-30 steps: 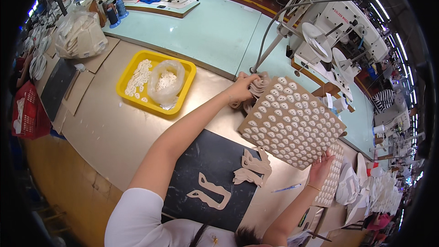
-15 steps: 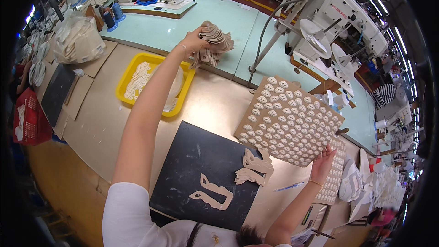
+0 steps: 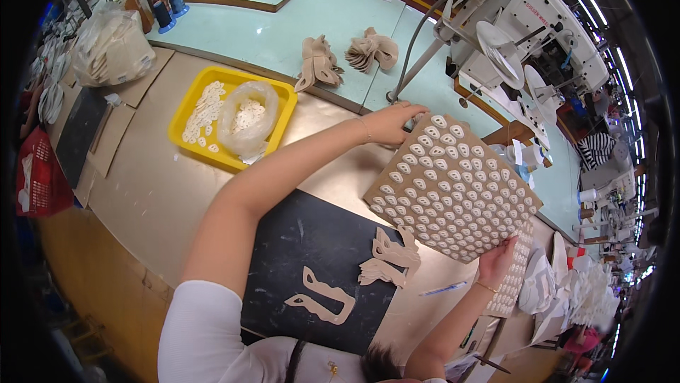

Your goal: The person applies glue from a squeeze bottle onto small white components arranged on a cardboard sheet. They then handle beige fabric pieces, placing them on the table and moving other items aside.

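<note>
A brown board (image 3: 453,195) covered with rows of small white oval pieces slants at the right of the table. My left hand (image 3: 397,125) is closed at its far left corner, fingertips over the edge. My right hand (image 3: 497,262) grips the near right edge, its fingers partly hidden by the board. On a black mat (image 3: 312,227) in front of me lie one beige cut-out piece (image 3: 326,298) and a small stack of beige cut-outs (image 3: 389,259). Two bunches of beige pieces, one on the left (image 3: 319,64) and one on the right (image 3: 372,51), rest on the pale green tabletop.
A yellow tray (image 3: 178,135) holds loose white pieces and a plastic bag (image 3: 248,117) of more. Beyond the board stand a sewing machine (image 3: 538,21) and thread stand. A second board (image 3: 506,291) with white pieces lies underneath at right. A pen (image 3: 443,289) lies near the mat.
My left hand has let go of the bunch of beige pieces on the green tabletop and moved right to the board. The board has shifted slightly, and my right hand now grips its edge.
</note>
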A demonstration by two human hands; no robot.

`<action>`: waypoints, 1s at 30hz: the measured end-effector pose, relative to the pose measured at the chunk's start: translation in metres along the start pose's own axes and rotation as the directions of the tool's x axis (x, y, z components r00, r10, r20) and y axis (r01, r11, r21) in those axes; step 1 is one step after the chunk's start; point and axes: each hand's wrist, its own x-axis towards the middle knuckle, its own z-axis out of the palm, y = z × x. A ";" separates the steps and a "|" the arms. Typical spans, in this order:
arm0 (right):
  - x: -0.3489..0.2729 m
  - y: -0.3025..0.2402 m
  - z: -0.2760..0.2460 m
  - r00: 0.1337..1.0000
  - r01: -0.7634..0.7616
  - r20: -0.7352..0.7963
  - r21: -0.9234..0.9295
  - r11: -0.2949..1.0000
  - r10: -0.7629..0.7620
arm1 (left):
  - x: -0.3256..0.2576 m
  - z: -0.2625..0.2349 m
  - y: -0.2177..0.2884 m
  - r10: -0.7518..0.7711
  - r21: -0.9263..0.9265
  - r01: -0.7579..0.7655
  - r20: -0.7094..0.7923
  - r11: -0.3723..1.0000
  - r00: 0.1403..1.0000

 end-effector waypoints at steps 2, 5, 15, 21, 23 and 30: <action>-0.009 -0.002 0.010 1.000 0.017 0.000 0.022 1.000 -0.017 | 0.016 0.015 0.003 -0.065 -0.037 0.065 0.020 0.997 0.998; -0.016 -0.006 -0.002 0.999 0.048 0.016 0.061 0.997 -0.049 | 0.029 0.029 0.036 -0.151 0.096 0.143 0.090 0.985 0.984; -0.014 0.004 -0.010 0.980 0.045 0.188 0.129 0.991 -0.069 | 0.043 0.074 -0.020 -0.119 0.031 0.122 -0.086 0.992 0.989; -0.025 0.005 -0.023 0.975 0.164 0.128 0.122 0.979 -0.180 | 0.064 0.063 0.025 -0.386 -0.197 0.373 -0.031 0.907 0.922; -0.029 0.007 -0.025 0.972 0.191 0.116 0.126 0.974 -0.206 | 0.070 0.061 0.033 -0.420 -0.083 0.421 0.035 0.903 0.907; -0.034 0.008 -0.034 0.945 0.171 0.248 0.183 0.968 -0.214 | 0.053 0.065 0.033 -0.344 -0.073 0.340 -0.059 0.938 0.937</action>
